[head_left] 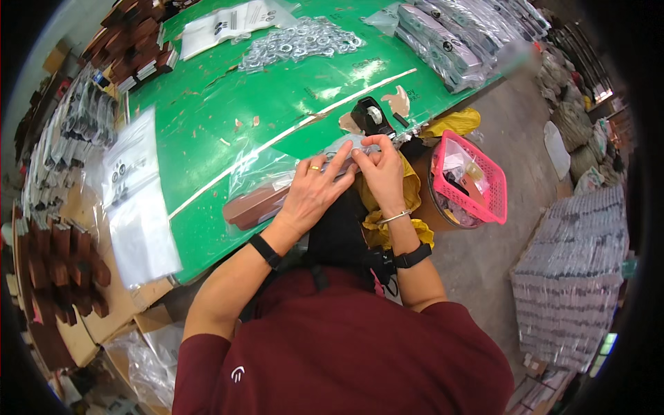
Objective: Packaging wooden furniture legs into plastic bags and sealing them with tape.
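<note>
While both hands work close together, a long brown piece [256, 206] lies under them in a clear bag [257, 169]. It sits slanted at the near edge of the green surface [200, 145], with its round brown end to the left.

The left hand [315, 183] wears a gold ring and lies over the right part of the bag. Its fingers are stretched out, and they touch the plastic. The right hand [380, 171] is at the right end of the bag. Its fingers are bent, and its thumb is just beside the left fingertips. I can't tell if the grip of either hand is pinching the plastic, because the fingers hide that spot. Each wrist has a black band, and the right one has a silver bangle too.

Just past the right hand is a black tape holder [373, 119] with a pale roll in it. Torn tan scraps [399, 102] lie near it. A yellow bag [453, 123] is to the right, and a pink basket [495, 185] full of bits is close to it.

Far back is a heap of shiny little rings [301, 45]. Grey wrapped pieces [443, 41] lie at the back right. Long white bags [143, 242] lie flat at the left.
</note>
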`<state>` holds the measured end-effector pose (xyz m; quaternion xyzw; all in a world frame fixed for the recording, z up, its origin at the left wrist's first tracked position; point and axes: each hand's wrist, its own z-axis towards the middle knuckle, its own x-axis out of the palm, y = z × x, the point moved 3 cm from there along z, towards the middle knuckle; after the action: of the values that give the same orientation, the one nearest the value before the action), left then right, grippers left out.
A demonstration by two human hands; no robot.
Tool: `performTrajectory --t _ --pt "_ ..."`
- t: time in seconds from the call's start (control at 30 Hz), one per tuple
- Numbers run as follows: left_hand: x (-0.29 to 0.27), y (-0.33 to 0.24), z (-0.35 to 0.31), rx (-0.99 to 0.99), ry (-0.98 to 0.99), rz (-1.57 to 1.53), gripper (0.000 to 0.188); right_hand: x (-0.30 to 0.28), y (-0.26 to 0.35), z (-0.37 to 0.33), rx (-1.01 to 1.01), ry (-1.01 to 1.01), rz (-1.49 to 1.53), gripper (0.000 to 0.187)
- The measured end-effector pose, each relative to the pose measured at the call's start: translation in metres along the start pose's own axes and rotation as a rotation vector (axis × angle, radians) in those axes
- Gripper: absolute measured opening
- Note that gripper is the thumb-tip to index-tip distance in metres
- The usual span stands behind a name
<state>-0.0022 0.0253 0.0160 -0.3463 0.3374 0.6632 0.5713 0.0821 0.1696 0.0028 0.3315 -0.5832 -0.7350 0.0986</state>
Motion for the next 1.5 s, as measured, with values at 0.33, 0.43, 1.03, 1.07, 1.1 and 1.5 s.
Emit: performTrajectory --t 0.33,0.43,1.03,1.07,1.1,1.5 --pt "-0.004 0.007 0.012 -0.021 0.064 0.008 0.036 -0.013 -0.007 -0.004 0.022 0.101 0.24 0.042" --pt "-0.007 0.012 0.023 -0.059 0.052 -0.099 0.044 -0.017 -0.011 -0.001 0.048 0.178 0.423 0.053" --pt "0.039 0.073 0.022 -0.371 0.044 -0.78 0.042 0.033 -0.085 0.066 -0.235 0.147 0.363 0.049" --pt "0.04 0.073 0.019 -0.368 0.018 -0.771 0.042 0.035 -0.078 0.065 -0.247 0.159 0.328 0.049" --pt "0.037 0.074 0.015 -0.373 0.017 -0.765 0.042 0.033 -0.075 0.064 -0.257 0.16 0.287 0.05" --pt "-0.001 0.086 -0.045 -0.259 0.082 -0.648 0.047 0.042 0.028 0.024 -0.77 0.485 -0.304 0.069"
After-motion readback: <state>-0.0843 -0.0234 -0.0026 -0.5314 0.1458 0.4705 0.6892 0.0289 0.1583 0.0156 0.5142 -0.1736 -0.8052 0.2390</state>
